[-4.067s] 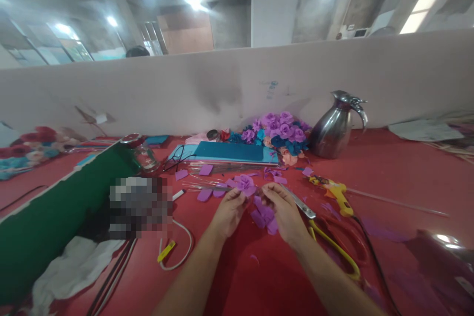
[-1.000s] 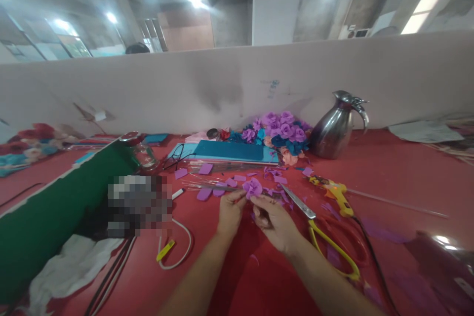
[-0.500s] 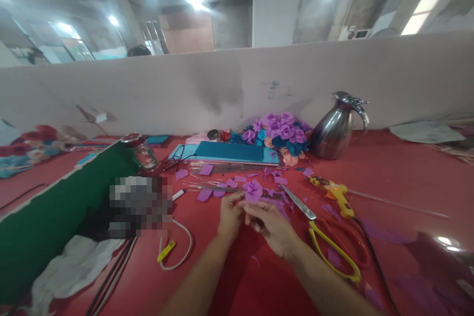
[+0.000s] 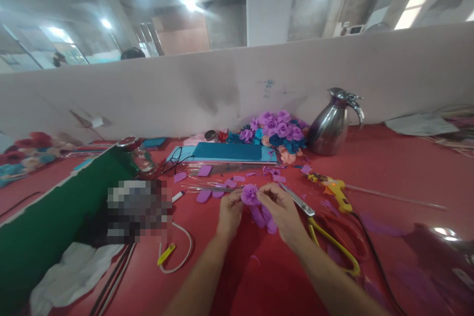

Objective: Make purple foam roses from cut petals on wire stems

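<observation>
Counting one purple paper flower (image 4: 250,194) between two bare hands, just above the red table (image 4: 244,281), bloom turned toward the camera. Noting several loose purple petals (image 4: 263,219) just below it, overlapping too much for an exact count. Counting at least six flat purple pieces (image 4: 205,171) farther back, scattered in front of one dark blue sheet (image 4: 229,150). Adding one pair of scissors (image 4: 306,207) close by the right hand (image 4: 278,210), blades pointing away and to the left, and one yellow glue gun (image 4: 336,193) farther right, with one long clear rod (image 4: 392,197) extending to the right behind it. Finding one metal jug (image 4: 328,126) upright near the partition (image 4: 166,94), beside a heap of paper flowers (image 4: 283,131): at least five purple blooms, mixed with blue and peach ones too crowded to number. Counting one glass jar (image 4: 142,160) well to the left, near one green panel (image 4: 74,202).

Reaching in from the lower edge with both forearms, converging on the flower. Pinching its left side with the left hand (image 4: 229,213), thumb and fingers closed, wrist roughly in line with the forearm. Touching its right edge with the right hand, angled inward, thumb and forefinger close together; cannot tell about any petal gripped between them.
</observation>
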Available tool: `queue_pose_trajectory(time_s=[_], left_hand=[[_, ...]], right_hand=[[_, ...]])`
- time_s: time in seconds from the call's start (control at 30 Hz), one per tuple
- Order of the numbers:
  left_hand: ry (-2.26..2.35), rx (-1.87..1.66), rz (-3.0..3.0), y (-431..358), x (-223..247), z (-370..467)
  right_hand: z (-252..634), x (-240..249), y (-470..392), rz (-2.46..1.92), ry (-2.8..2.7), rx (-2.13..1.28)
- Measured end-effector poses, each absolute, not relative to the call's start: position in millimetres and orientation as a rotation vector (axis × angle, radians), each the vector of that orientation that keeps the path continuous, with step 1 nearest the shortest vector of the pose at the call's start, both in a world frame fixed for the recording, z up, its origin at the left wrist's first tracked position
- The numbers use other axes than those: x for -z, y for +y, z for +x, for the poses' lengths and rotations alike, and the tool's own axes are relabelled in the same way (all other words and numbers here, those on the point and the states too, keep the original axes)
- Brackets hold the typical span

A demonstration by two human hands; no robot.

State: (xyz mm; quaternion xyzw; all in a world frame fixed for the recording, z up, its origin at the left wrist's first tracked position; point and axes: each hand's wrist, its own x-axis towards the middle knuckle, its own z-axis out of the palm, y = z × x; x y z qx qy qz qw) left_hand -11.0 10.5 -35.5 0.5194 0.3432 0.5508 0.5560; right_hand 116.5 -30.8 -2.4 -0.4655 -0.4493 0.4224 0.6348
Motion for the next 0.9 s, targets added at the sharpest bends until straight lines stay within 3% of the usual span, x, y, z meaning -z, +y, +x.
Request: queue_pose_trajectory(time_s=[0.53, 0.9], left_hand=[[0.721, -1.102, 1.171, 5.4, 26.5, -9.3], [0.760, -1.028, 1.306, 9.7, 36.2, -13.1]], right_hand=[[116.3, -2.0, -34.1, -0.997, -0.896, -1.108], [126.3, -4.7, -29.2, -1.053, -0.946, -0.985]])
